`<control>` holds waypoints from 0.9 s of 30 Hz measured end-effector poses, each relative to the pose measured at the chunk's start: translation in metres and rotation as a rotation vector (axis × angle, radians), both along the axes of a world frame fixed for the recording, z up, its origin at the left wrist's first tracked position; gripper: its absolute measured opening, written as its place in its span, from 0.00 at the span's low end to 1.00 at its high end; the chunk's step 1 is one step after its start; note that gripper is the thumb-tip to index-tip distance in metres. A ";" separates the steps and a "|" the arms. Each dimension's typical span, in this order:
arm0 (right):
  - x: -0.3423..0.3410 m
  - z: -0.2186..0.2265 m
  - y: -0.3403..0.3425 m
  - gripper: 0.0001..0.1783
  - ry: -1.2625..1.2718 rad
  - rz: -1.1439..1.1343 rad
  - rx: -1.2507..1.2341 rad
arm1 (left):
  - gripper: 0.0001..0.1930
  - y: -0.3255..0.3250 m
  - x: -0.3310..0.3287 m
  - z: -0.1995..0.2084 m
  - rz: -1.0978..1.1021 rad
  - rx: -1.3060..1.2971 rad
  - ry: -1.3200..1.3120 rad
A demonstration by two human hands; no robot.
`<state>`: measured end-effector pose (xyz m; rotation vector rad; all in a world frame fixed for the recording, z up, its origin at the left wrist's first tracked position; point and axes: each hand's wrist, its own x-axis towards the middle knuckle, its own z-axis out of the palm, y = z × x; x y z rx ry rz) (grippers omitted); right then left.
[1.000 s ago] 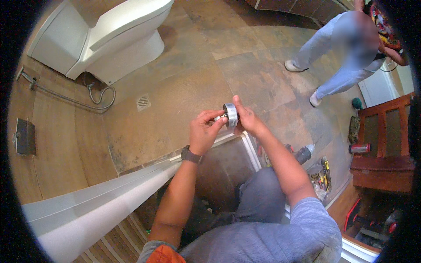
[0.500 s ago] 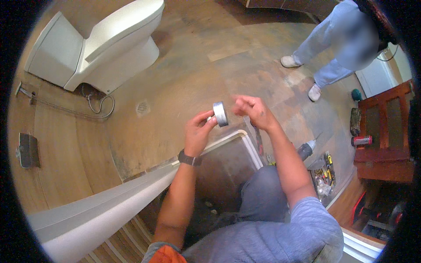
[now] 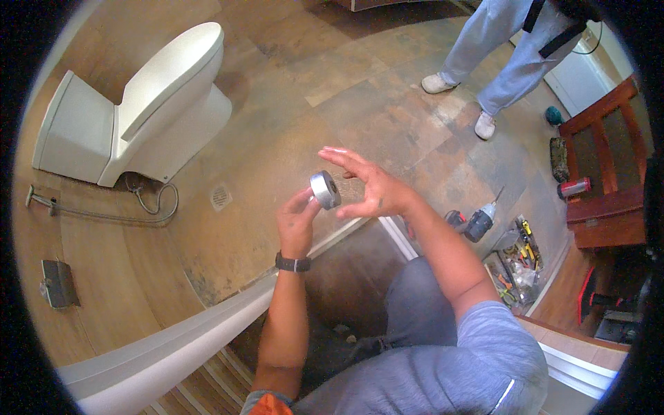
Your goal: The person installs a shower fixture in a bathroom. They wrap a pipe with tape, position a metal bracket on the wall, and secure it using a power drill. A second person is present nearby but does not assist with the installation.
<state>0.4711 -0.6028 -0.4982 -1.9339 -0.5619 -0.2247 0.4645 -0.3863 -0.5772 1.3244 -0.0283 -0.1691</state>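
Silver fitting [image 3: 323, 189], one, round, metal; head view: held raised, right of the drain [image 3: 220, 197]. Left hand [image 3: 296, 225], one: thumb and fingers pinched on the fitting, right of the drain. Right hand [image 3: 379, 190], one: fingers and thumb spread wide, gripping nothing, farther right of the drain; whether it touches the fitting cannot be told. Toilet [image 3: 166, 97], white: above and left of the drain. Drill [image 3: 481, 225]: on the floor [image 3: 387, 104], well right of the drain. Co-worker [image 3: 515, 76], pale blue trousers: upper right of the drain.
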 end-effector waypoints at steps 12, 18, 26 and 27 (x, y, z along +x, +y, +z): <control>0.001 -0.004 -0.020 0.38 0.180 -0.050 -0.036 | 0.13 -0.004 0.000 -0.006 0.002 -0.036 -0.034; -0.001 0.005 -0.003 0.31 0.259 0.144 0.103 | 0.14 -0.006 -0.004 0.002 -0.003 -0.021 -0.044; 0.008 -0.019 0.009 0.45 0.169 -0.190 0.065 | 0.12 -0.004 -0.004 0.013 0.041 0.125 -0.191; 0.008 -0.018 0.015 0.47 -0.054 -0.180 0.118 | 0.12 -0.002 -0.003 0.010 0.044 0.134 -0.186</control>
